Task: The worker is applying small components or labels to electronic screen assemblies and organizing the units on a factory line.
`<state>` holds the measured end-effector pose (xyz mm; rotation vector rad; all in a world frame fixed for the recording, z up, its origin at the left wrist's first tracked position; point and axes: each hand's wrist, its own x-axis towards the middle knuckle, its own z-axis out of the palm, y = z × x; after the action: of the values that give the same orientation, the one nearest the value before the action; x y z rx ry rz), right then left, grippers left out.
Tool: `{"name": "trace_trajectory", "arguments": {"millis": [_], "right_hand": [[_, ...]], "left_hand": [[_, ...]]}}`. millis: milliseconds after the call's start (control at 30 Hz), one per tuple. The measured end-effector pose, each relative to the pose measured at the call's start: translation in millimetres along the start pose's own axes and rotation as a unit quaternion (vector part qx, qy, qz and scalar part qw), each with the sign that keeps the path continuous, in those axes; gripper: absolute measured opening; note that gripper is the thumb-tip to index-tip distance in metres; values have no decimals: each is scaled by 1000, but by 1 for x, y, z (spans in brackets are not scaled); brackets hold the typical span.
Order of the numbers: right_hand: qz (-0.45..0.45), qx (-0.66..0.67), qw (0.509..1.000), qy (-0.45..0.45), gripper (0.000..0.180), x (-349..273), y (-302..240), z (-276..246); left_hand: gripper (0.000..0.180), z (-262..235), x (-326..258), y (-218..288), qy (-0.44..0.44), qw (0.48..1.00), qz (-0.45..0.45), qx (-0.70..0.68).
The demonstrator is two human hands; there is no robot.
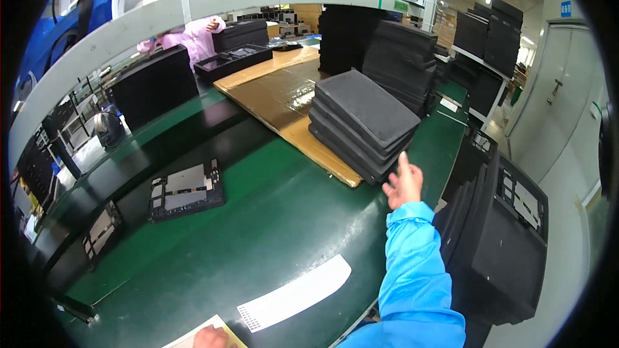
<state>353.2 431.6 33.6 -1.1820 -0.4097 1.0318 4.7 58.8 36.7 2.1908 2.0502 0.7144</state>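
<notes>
The right hand (pixel 404 185) is raised beside the foam stack (pixel 361 125), fingers loose and holding nothing, close to the stack's near corner. The stack sits on cardboard (pixel 277 93) that keeps it off the green desk (pixel 271 232). The left hand (pixel 207 336) presses on a paper (pixel 200 335) at the desk's near edge; its grip cannot be told. A tray (pixel 187 190) lies flat to the left.
</notes>
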Motion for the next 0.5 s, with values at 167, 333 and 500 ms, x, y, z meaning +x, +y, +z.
{"name": "trace_trajectory", "arguments": {"millis": [167,333,500], "right_hand": [[65,116,990,-48,56,9,31,18],[13,192,980,-45,48,16,37,23],[-36,244,968,-38,41,21,41,10]], "left_hand": [[38,13,-35,-6,90,996,-15,-5],[29,46,-73,-24,238,947,-194,-93],[36,10,-23,2,74,979,-184,-54]]}}
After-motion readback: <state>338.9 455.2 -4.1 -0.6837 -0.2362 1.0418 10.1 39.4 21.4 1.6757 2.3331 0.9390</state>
